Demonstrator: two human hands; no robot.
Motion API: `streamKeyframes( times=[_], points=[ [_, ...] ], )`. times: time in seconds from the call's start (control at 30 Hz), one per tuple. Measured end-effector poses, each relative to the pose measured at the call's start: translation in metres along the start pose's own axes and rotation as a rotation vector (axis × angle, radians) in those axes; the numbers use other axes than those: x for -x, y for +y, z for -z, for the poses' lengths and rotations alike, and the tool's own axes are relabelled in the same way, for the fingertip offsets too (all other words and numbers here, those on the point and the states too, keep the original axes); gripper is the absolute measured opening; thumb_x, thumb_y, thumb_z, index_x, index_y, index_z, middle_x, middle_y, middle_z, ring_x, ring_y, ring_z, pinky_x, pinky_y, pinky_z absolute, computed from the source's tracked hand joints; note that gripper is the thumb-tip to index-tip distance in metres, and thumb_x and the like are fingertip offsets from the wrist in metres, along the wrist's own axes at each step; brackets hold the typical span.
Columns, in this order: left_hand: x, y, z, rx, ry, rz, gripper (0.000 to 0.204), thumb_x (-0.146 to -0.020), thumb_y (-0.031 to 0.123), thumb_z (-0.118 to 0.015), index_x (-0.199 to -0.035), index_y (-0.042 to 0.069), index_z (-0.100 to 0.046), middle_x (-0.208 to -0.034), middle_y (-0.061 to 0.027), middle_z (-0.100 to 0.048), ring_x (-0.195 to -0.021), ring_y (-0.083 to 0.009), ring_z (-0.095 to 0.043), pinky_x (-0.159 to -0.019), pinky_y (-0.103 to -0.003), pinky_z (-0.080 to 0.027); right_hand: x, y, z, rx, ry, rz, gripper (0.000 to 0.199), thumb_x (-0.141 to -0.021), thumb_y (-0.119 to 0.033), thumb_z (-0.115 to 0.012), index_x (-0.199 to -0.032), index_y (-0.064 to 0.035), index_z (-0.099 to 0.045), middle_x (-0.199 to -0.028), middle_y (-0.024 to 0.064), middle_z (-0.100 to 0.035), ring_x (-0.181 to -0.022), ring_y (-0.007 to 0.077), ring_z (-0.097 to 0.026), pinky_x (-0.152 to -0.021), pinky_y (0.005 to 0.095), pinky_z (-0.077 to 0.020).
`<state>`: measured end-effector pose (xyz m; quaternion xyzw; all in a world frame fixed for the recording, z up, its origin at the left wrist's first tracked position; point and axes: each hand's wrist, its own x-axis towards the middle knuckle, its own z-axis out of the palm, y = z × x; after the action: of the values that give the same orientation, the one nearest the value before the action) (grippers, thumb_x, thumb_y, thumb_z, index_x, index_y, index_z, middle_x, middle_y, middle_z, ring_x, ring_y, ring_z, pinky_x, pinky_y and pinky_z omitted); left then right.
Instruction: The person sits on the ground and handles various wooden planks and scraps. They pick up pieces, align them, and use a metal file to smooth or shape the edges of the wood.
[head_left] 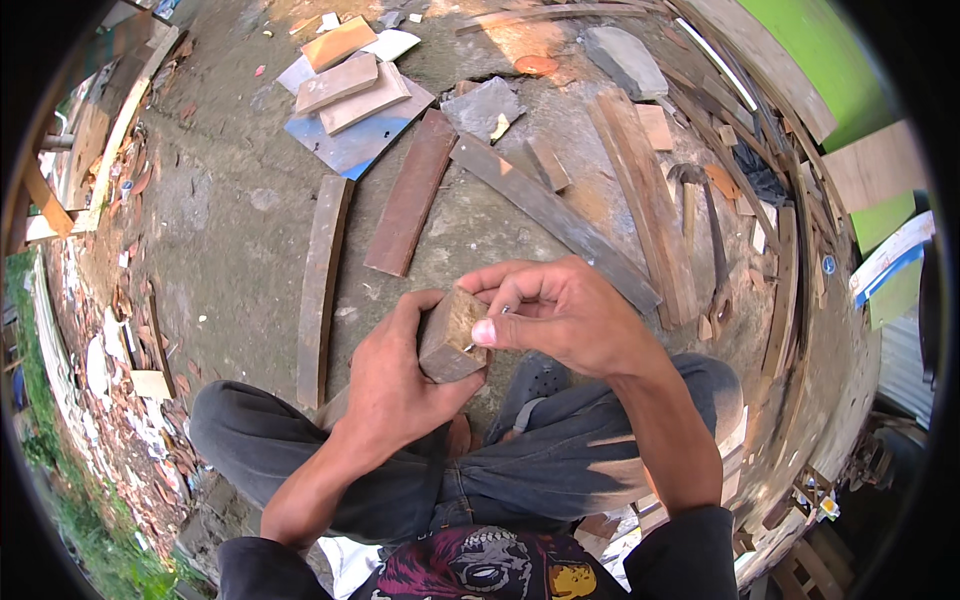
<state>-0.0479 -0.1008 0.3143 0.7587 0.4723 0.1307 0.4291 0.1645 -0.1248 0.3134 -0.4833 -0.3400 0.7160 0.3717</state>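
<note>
the small brown rectangular wooden block (452,336) sits clamped in the left hand (395,375), above the knees, its long axis tilted up and away. the right hand (560,312), touching its right end, pinches a thin metal nail (503,311) against it.

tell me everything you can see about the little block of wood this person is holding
The wood block is a short, chunky offcut, brown and weathered, with a paler, rough-sawn top face and darker sides. It is held tilted above the person's lap, over dark trousers. The left hand grips it from below and the side, thumb along its left edge. The right hand pinches a small nail at its upper right corner, thumb pressed against the block's right edge. Whether the nail has entered the wood cannot be told.
</note>
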Motion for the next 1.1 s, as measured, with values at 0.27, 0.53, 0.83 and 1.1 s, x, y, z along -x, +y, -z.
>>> streamKeyframes(
  times=[0.27, 0.53, 0.83, 1.1],
  points=[
    [-0.002, -0.002, -0.004, 0.02, -0.022, 0.039, 0.064, -0.07, 0.024, -0.085, -0.121, 0.0, -0.056, -0.101, -0.0227, -0.069, -0.095, -0.0409, -0.07, -0.08, -0.045, -0.056, -0.005, 0.001, 0.007, -0.018, 0.002, 0.021, 0.017, -0.086, -0.014, -0.08, -0.085, 0.0023, -0.075, -0.116, 0.0209, -0.07, -0.101, 0.0158, -0.066, -0.087, 0.031, -0.0523],
    [-0.002, -0.001, -0.005, 0.005, -0.008, 0.009, 0.056, -0.074, 0.017, -0.085, -0.118, 0.001, -0.056, -0.097, -0.0192, -0.071, -0.092, -0.0316, -0.074, -0.079, -0.039, -0.057, -0.001, 0.012, 0.009, 0.008, -0.034, 0.137, 0.02, -0.085, -0.017, -0.081, -0.089, 0.0016, -0.076, -0.124, 0.0244, -0.066, -0.104, 0.0191, -0.067, -0.09, 0.0335, -0.0539],
    [0.0, -0.001, -0.007, 0.036, -0.017, 0.017, 0.063, -0.07, 0.023, -0.085, -0.12, 0.0, -0.056, -0.101, -0.0219, -0.069, -0.095, -0.04, -0.07, -0.079, -0.044, -0.056, 0.0, 0.011, 0.011, 0.007, -0.015, 0.085, 0.019, -0.085, -0.016, -0.08, -0.087, 0.0017, -0.076, -0.122, 0.0218, -0.068, -0.102, 0.0184, -0.067, -0.09, 0.0337, -0.0534],
    [0.002, 0.002, -0.009, 0.014, 0.0, 0.01, 0.057, -0.072, 0.018, -0.085, -0.119, 0.0, -0.056, -0.097, -0.0192, -0.07, -0.091, -0.0327, -0.072, -0.079, -0.04, -0.056, 0.0, 0.009, 0.015, 0.071, -0.01, 0.05, 0.017, -0.085, -0.015, -0.08, -0.085, 0.0014, -0.076, -0.115, 0.0188, -0.073, -0.102, 0.0197, -0.067, -0.091, 0.0355, -0.0512]
  ],
)
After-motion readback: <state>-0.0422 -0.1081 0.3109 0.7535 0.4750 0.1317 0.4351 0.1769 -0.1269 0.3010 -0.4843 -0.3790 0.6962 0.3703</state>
